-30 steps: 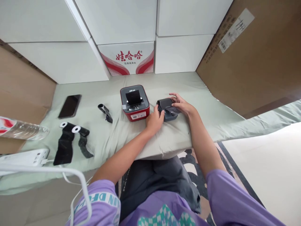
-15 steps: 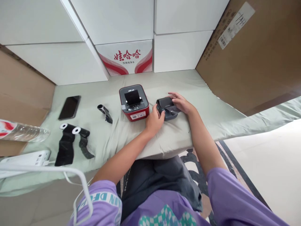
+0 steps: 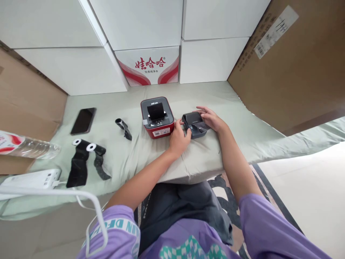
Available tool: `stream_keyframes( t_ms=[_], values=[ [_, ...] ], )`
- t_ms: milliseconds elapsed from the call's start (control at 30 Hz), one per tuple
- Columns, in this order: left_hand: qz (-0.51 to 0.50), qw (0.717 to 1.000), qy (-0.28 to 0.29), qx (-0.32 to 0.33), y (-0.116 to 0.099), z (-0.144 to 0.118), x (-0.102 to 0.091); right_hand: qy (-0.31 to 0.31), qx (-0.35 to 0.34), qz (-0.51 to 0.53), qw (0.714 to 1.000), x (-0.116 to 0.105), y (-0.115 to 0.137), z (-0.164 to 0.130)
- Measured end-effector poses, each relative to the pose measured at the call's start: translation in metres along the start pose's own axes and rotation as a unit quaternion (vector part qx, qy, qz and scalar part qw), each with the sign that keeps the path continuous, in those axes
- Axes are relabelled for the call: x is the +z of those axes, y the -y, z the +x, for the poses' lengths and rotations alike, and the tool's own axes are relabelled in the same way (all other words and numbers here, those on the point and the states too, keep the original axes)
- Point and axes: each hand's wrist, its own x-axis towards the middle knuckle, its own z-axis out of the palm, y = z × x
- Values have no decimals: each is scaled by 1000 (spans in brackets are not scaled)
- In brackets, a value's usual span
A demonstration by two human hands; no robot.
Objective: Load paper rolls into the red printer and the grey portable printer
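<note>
A small dark grey printer [image 3: 198, 134] lies on the cloth-covered surface, with a shiny black strip [image 3: 201, 126] across its top. My left hand [image 3: 180, 138] grips its left side, thumb toward the front and fingers along the edge. My right hand [image 3: 211, 118] holds its right rear side, with the index finger stretched over the back; part of its grip is hidden. Just left of my left hand stands a larger red and black printer [image 3: 159, 118]. A black sheet [image 3: 155, 111] sticks up from its top slot.
Several small rolls of black paper, including one unrolled roll [image 3: 78, 167] and a shorter roll [image 3: 123, 126], lie at left near a phone [image 3: 83, 121]. A bottle [image 3: 29, 145] and a white power bank [image 3: 40, 180] are further left. White boxes [image 3: 149, 66] and a brown carton [image 3: 291, 72] border the surface.
The view has shifted slightly, so everything sits a little further right. Both hands stay on the small printer with little visible change in grip.
</note>
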Motion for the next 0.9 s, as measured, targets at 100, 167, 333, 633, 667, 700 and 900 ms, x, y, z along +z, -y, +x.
stream_keyframes(
  t_ms=[100,167,333,633,667,700,900],
  values=[
    [35,999,8,-5,-6,-1,-7,0,-1,-5,1000,-2,-2,1],
    [64,998,20,-12,-10,-1,-12,8,0,-3,1000,-2,-2,0],
    [108,993,40,-32,-16,1,-19,27,22,-19,999,1,0,-3],
    [240,966,95,-29,-19,8,-18,10,47,-25,999,8,-4,-3],
    [250,962,103,-29,-20,9,-18,6,50,-12,999,9,-4,-3],
    [258,960,110,-28,-21,9,-19,3,53,-1,999,10,-4,-3],
    [277,953,122,-17,-19,7,-19,7,36,-15,999,11,-7,1]
  ],
)
